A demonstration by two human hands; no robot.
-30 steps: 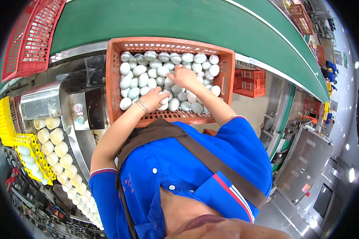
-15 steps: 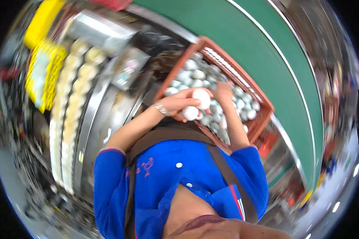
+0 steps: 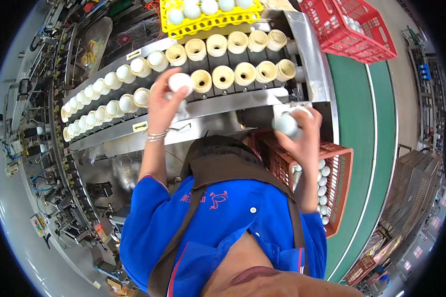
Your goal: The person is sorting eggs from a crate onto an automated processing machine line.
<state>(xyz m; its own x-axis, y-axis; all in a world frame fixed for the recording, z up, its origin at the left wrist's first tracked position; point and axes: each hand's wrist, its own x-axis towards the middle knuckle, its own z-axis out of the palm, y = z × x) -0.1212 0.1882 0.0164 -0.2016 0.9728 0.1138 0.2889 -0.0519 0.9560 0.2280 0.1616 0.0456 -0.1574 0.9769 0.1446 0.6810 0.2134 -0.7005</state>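
Our left hand (image 3: 159, 106) pinches an egg (image 3: 181, 83) by the cups (image 3: 244, 83); our right hand (image 3: 309, 132), near the orange crate (image 3: 344, 198), curls round a second egg (image 3: 286, 124), likely against slipping. Beyond, cups seat eggs singly, probably to prevent rolling, before a yellow tray (image 3: 218, 21).

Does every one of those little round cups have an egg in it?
No, several cream-coloured cups show bare dark holes, while others hold pale eggs.

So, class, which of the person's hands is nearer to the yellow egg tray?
Left. The left hand is over the cup rows, just this side of the yellow egg tray; the right hand is farther off, by the orange crate.
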